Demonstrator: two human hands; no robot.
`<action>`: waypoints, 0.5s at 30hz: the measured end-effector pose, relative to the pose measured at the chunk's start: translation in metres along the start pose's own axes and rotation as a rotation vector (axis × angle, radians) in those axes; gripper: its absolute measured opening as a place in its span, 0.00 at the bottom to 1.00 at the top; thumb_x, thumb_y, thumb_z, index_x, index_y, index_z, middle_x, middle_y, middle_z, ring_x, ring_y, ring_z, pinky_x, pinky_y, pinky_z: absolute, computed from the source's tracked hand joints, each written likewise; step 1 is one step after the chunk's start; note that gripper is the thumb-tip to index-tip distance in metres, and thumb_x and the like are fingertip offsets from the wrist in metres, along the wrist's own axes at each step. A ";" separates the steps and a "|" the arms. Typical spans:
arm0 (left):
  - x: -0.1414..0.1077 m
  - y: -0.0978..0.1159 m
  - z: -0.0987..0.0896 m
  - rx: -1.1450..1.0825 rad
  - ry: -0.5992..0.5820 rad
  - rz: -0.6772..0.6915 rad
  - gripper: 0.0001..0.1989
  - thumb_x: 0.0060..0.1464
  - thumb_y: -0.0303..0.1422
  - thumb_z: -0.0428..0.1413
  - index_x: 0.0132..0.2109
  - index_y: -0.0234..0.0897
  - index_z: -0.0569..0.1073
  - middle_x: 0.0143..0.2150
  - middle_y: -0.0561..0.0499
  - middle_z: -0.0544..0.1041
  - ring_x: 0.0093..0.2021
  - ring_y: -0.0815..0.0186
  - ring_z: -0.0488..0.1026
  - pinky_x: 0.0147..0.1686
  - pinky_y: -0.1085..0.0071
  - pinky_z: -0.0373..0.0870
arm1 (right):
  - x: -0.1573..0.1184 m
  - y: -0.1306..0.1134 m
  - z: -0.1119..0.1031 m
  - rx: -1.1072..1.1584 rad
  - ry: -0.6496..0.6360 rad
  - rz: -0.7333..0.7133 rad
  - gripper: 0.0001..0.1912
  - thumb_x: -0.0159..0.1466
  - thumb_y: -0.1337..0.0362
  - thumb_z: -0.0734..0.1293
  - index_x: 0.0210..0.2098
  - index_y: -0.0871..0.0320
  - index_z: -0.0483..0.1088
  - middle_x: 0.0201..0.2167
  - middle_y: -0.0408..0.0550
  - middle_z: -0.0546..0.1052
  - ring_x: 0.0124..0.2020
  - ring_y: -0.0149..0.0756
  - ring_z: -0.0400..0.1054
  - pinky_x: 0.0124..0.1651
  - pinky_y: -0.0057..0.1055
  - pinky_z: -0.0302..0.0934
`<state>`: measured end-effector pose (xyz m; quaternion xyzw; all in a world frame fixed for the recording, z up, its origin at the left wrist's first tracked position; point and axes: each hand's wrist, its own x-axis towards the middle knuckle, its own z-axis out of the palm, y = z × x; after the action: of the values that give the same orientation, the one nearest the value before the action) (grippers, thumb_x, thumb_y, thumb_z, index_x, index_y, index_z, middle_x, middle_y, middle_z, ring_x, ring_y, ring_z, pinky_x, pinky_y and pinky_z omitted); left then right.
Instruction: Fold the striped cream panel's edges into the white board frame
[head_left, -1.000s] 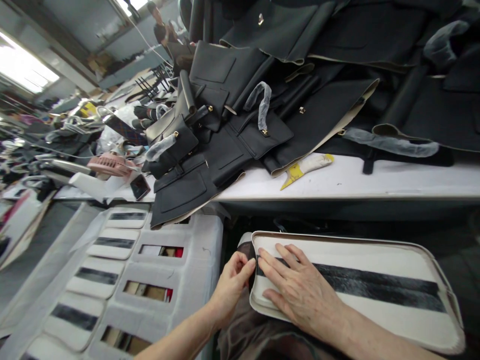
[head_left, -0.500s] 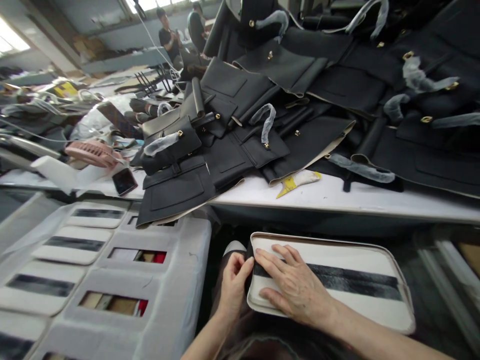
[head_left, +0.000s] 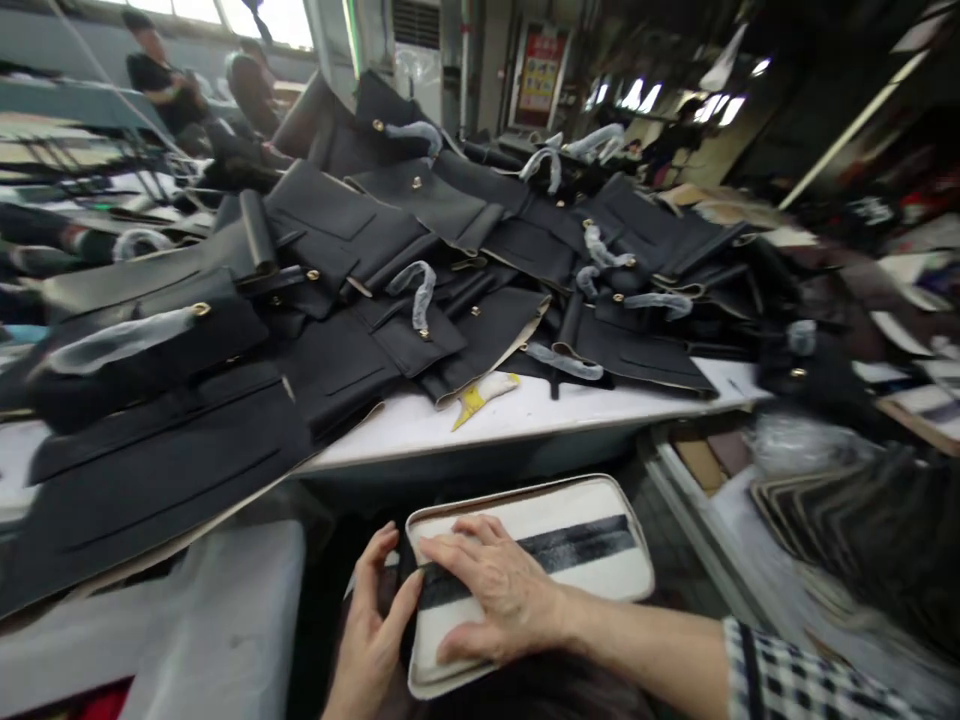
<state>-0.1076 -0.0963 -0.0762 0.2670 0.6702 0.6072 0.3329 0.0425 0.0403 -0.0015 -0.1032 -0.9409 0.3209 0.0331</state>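
Observation:
A white rounded rectangular panel (head_left: pixel 592 570) with a raised rim and a black stripe lies at the lower middle. My right hand (head_left: pixel 499 590) rests flat on its left part, fingers spread over the white surface and stripe. At the panel's left edge is my left hand (head_left: pixel 379 620), thumb and fingers apart around a dark strip along the rim. The thumb touches that edge; nothing is gripped between thumb and fingers. What lies under the panel is hidden.
Black leather bag pieces (head_left: pixel 337 350) with plastic-wrapped handles are heaped on the white table (head_left: pixel 420 420), by a yellow-and-white scrap (head_left: pixel 484 398). A grey surface (head_left: pixel 225 600) is at lower left, a shelf unit (head_left: pixel 690 520) at right. People sit at the back left.
The view has swung to the right, bringing the shelf unit and a checked sleeve in. My left hand's thumb and fingers have spread apart; my right hand stays on the panel.

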 end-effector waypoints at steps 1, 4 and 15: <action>0.003 -0.002 -0.002 0.073 -0.039 0.028 0.30 0.56 0.43 0.57 0.63 0.53 0.58 0.68 0.50 0.58 0.68 0.53 0.53 0.67 0.50 0.48 | -0.001 0.002 -0.001 0.076 0.042 0.005 0.51 0.54 0.41 0.70 0.68 0.51 0.47 0.64 0.47 0.62 0.63 0.45 0.53 0.67 0.44 0.45; 0.009 0.000 -0.009 0.308 -0.138 0.188 0.34 0.58 0.41 0.55 0.68 0.56 0.51 0.72 0.52 0.51 0.71 0.52 0.47 0.68 0.45 0.45 | -0.003 0.006 -0.005 0.403 0.192 0.067 0.50 0.52 0.44 0.73 0.67 0.54 0.52 0.69 0.53 0.54 0.67 0.44 0.50 0.68 0.43 0.44; 0.032 0.082 0.040 0.915 -0.712 1.094 0.28 0.49 0.21 0.49 0.53 0.52 0.73 0.61 0.54 0.71 0.62 0.58 0.66 0.59 0.58 0.66 | -0.090 0.070 -0.074 0.885 1.220 0.477 0.20 0.58 0.50 0.70 0.40 0.59 0.74 0.42 0.50 0.78 0.45 0.37 0.71 0.54 0.37 0.62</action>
<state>-0.1012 -0.0365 -0.0007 0.8463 0.4803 0.2271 0.0391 0.1525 0.1192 0.0141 -0.4370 -0.4942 0.5506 0.5115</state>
